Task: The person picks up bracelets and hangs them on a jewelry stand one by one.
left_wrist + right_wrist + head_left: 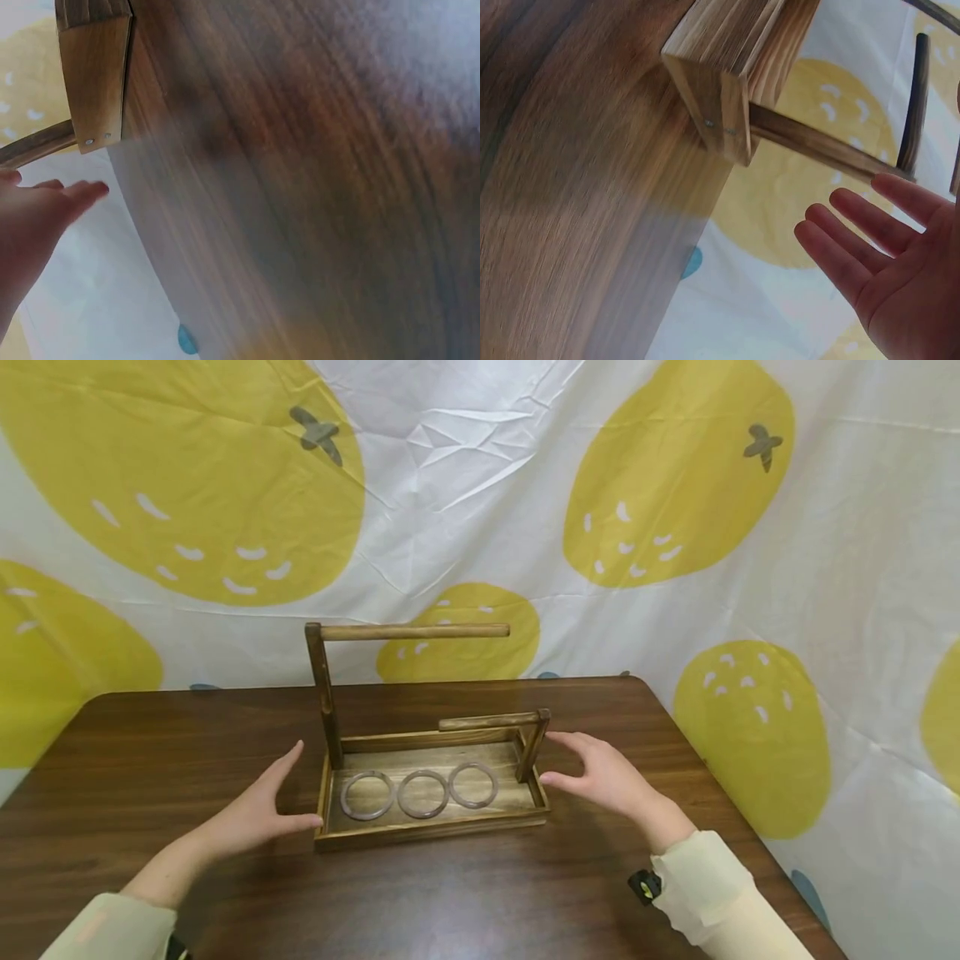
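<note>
A wooden tray stand (431, 837) sits on the brown table, with a tall arm (412, 632) rising on its left and a shorter arm (487, 722) on its right. Inside lie three greyish bangles, the left one (343, 797), the middle one (401, 804) and the right one (496, 787), side by side. My left hand (251, 814) is at the tray's left end, fingers straight and thumb tip right at the rim. At the opposite end my right hand (600, 772) spreads its thumb and fingers, the fingertips close to the short post. In the right wrist view its fingers (855, 247) are extended, holding nothing.
The dark wooden table (465, 902) extends around the tray, its back edge behind the stand. A white curtain (465, 468) with yellow fruit prints hangs behind and along the right side. Black straps (645, 887) show at the cuffs.
</note>
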A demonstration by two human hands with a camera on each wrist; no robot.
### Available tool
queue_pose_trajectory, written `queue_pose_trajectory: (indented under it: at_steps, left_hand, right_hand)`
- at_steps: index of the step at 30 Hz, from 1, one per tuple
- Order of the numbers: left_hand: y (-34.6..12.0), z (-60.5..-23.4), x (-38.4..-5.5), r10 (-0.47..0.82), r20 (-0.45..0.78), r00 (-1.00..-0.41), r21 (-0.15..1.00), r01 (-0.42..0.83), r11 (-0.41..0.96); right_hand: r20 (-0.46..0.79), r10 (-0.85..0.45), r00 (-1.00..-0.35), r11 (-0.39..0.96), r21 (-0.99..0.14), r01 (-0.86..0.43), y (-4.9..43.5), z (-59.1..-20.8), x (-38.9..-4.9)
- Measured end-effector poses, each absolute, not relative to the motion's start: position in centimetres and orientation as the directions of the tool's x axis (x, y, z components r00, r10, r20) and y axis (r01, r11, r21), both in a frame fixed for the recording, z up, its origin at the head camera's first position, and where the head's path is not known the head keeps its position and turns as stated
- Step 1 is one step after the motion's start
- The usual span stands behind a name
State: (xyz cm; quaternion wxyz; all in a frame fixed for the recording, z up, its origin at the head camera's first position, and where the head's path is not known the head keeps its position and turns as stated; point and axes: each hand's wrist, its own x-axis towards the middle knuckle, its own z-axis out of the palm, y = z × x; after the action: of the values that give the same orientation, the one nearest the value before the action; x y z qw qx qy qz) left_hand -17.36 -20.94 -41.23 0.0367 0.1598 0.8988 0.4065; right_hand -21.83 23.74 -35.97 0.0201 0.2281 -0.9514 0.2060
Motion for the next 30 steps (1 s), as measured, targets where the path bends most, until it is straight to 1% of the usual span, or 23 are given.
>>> queue_pose_trajectory:
  at_steps: [4, 11, 14, 24, 30]
  left_hand:
    - [-20.8, -41.6, -17.4, 0.336, 0.06, -0.94, 0.767, 0.258, 0.588]
    - [-20.7, -42.5, -17.4, 0.373, 0.051, -0.926, 0.857, 0.233, 0.46]
    - [-20.7, -42.8, -17.4, 0.383, 0.042, -0.923, 0.878, 0.217, 0.426]
    - [-20.7, -43.8, -17.5, 0.428, 0.001, -0.904, 0.931, 0.158, 0.33]
    - [-20.6, -44.4, -17.6, 0.464, -0.025, -0.885, 0.951, 0.122, 0.283]
  right_hand:
    - [0.146, -0.459, -0.877, 0.795, -0.373, -0.478, 23.0, -36.2, -21.6]
    - [0.169, -0.528, -0.832, 0.758, -0.349, -0.551, 21.5, -36.7, -21.4]
    - [0.172, -0.545, -0.82, 0.747, -0.344, -0.569, 21.0, -36.9, -21.4]
    - [0.138, -0.571, -0.809, 0.735, -0.354, -0.579, 19.3, -37.6, -21.8]
    - [0.082, -0.567, -0.82, 0.739, -0.389, -0.55, 18.1, -37.9, -22.1]
